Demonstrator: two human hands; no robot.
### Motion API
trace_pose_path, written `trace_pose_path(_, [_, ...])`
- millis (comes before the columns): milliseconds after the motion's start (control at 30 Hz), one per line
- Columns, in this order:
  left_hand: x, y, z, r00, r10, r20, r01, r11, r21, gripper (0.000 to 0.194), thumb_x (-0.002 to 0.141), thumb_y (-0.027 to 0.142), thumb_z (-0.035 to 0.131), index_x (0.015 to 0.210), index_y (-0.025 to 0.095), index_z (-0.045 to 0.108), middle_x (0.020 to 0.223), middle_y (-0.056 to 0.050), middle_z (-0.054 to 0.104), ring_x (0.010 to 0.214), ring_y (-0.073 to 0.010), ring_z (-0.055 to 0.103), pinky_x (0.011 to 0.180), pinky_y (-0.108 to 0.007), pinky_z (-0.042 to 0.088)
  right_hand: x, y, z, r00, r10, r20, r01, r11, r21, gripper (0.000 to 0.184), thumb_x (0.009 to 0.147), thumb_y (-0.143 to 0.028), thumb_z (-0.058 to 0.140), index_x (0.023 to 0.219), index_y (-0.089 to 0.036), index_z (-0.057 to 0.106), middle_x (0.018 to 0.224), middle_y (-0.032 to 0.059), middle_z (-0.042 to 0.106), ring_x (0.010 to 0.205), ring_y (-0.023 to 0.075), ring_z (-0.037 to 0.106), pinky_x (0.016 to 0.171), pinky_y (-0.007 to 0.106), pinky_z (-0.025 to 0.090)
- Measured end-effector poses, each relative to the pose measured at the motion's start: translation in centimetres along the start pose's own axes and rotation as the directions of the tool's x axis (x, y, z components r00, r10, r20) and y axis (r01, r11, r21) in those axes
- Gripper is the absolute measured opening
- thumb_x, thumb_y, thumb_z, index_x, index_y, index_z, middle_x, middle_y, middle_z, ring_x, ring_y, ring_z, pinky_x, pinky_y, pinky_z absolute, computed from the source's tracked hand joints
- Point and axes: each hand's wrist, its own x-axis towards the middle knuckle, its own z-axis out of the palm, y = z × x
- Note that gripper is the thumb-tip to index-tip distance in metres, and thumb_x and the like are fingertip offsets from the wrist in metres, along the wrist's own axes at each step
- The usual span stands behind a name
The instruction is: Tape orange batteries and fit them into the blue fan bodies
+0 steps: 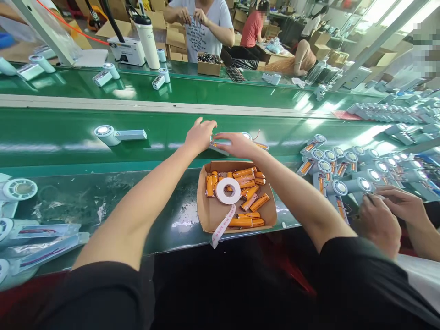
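Observation:
Both of my hands meet over the green conveyor belt, just beyond a cardboard tray. My right hand (236, 143) is closed on a light-blue handheld fan part (220, 149), mostly covered by the fingers. Close against its left end, my left hand (201, 134) has its fingers curled in; what they pinch is hidden. Behind my right hand show part of a round fan head (246, 135), a thin red wire and an orange battery (264, 146). The cardboard tray (202, 220) holds several orange-wrapped batteries (244, 222) and a white tape roll (228, 191), its printed tail over the front edge.
One fan (106, 134) lies on the belt to the left. Open fan housings (48, 231) sit at near left. Many fans with batteries (323, 167) crowd the right, beside a co-worker's hands (385, 220). Across the line, another person (209, 27) works behind a small box (209, 68).

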Motion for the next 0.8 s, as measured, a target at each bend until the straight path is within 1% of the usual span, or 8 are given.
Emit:
trace_pose_path(67, [-3.0, 2.1, -0.1, 0.986, 0.164, 0.01, -0.164, 0.986, -0.003, 0.039, 0.113, 0.018, 0.031, 0.127, 0.012, 0.067, 0.123, -0.01, 0.074, 0.11, -0.0181, 0.06, 0.11, -0.038, 0.043, -5.4, -0.3, -0.9, 0.985, 0.017, -0.171, 0.006, 0.991, 0.135, 0.024, 0.105, -0.033, 0.061, 0.119, -0.022, 0.077, 0.125, 0.0034, 0.081, 0.11, 0.0214, 0.076, 0.101, 0.037, 0.06])
trace_pose_path(167, [-8.0, 4.9, 1.3, 0.917, 0.378, 0.129, -0.378, 0.926, -0.024, 0.022, 0.105, 0.038, 0.062, 0.113, 0.021, 0.074, 0.123, -0.006, 0.075, 0.119, -0.023, 0.062, 0.109, -0.038, 0.047, -13.7, -0.7, -1.8, 0.955, 0.09, -0.284, -0.002, 0.955, 0.296, 0.029, 0.104, -0.047, 0.063, 0.098, -0.025, 0.08, 0.094, 0.0057, 0.084, 0.086, 0.0252, 0.079, 0.08, 0.04, 0.065])
trace_pose_path(267, [-11.4, 6.2, 2.7, 0.873, 0.462, 0.158, -0.48, 0.87, 0.112, 0.019, 0.093, 0.02, 0.072, 0.112, 0.019, 0.076, 0.132, -0.009, 0.073, 0.122, -0.0297, 0.063, 0.104, -0.045, 0.054, -18.6, -1.2, -2.0, 0.956, 0.145, -0.256, -0.049, 0.937, 0.345, 0.032, 0.099, -0.055, 0.069, 0.085, -0.029, 0.081, 0.08, 0.0049, 0.082, 0.074, 0.0263, 0.077, 0.068, 0.041, 0.064])
trace_pose_path(333, [-12.7, 6.3, 2.8, 0.87, 0.479, 0.118, -0.493, 0.848, 0.196, 0.029, 0.095, 0.006, 0.06, 0.116, 0.019, 0.076, 0.136, -0.01, 0.072, 0.124, -0.0304, 0.063, 0.102, -0.047, 0.057, -19.7, -1.5, -1.7, 0.951, 0.196, -0.239, -0.094, 0.92, 0.38, 0.037, 0.098, -0.059, 0.069, 0.085, -0.027, 0.081, 0.08, 0.0055, 0.082, 0.072, 0.0255, 0.077, 0.066, 0.04, 0.064])
trace_pose_path(433, [-14.2, 6.6, 1.5, 0.852, 0.521, -0.05, -0.498, 0.835, 0.234, 0.027, 0.101, 0.007, 0.056, 0.119, 0.018, 0.074, 0.136, -0.007, 0.072, 0.131, -0.0316, 0.061, 0.108, -0.048, 0.058, -19.8, -2.2, -0.6, 0.943, 0.296, -0.152, -0.174, 0.829, 0.532, 0.042, 0.097, -0.062, 0.069, 0.096, -0.021, 0.08, 0.082, 0.0066, 0.082, 0.065, 0.0209, 0.075, 0.06, 0.033, 0.062])
trace_pose_path(567, [-17.1, 7.3, -0.5, 0.79, 0.556, -0.258, -0.495, 0.827, 0.268, 0.02, 0.102, 0.012, 0.063, 0.12, 0.017, 0.071, 0.123, -0.006, 0.075, 0.141, -0.0312, 0.059, 0.107, -0.042, 0.062, -20.1, -5.2, 1.5, 0.952, 0.167, 0.255, -0.299, 0.673, 0.677, 0.042, 0.091, -0.059, 0.076, 0.105, -0.019, 0.079, 0.072, 0.0017, 0.077, 0.051, 0.0151, 0.064, 0.049, 0.026, 0.051])
trace_pose_path(667, [-19.1, 7.0, -1.2, 0.812, 0.501, -0.3, -0.456, 0.864, 0.211, 0.019, 0.101, 0.013, 0.065, 0.118, 0.02, 0.07, 0.119, -0.005, 0.076, 0.137, -0.0283, 0.064, 0.115, -0.048, 0.06, -20.6, -8.0, 2.3, 0.899, -0.018, 0.438, -0.284, 0.737, 0.614, 0.036, 0.101, -0.052, 0.065, 0.081, -0.023, 0.075, 0.061, -0.0017, 0.067, 0.052, 0.0138, 0.058, 0.05, 0.025, 0.045])
trace_pose_path(800, [-20.9, 5.2, -1.7, 0.841, 0.388, -0.377, -0.326, 0.92, 0.219, 0.019, 0.099, 0.012, 0.066, 0.116, 0.022, 0.066, 0.114, -0.003, 0.075, 0.125, -0.0266, 0.069, 0.124, -0.06, 0.052, -19.0, -8.8, 1.3, 0.779, -0.283, 0.56, 0.016, 0.901, 0.434, 0.042, 0.105, -0.047, 0.064, 0.069, -0.026, 0.07, 0.054, -0.0045, 0.059, 0.05, 0.012, 0.053, 0.05, 0.026, 0.034])
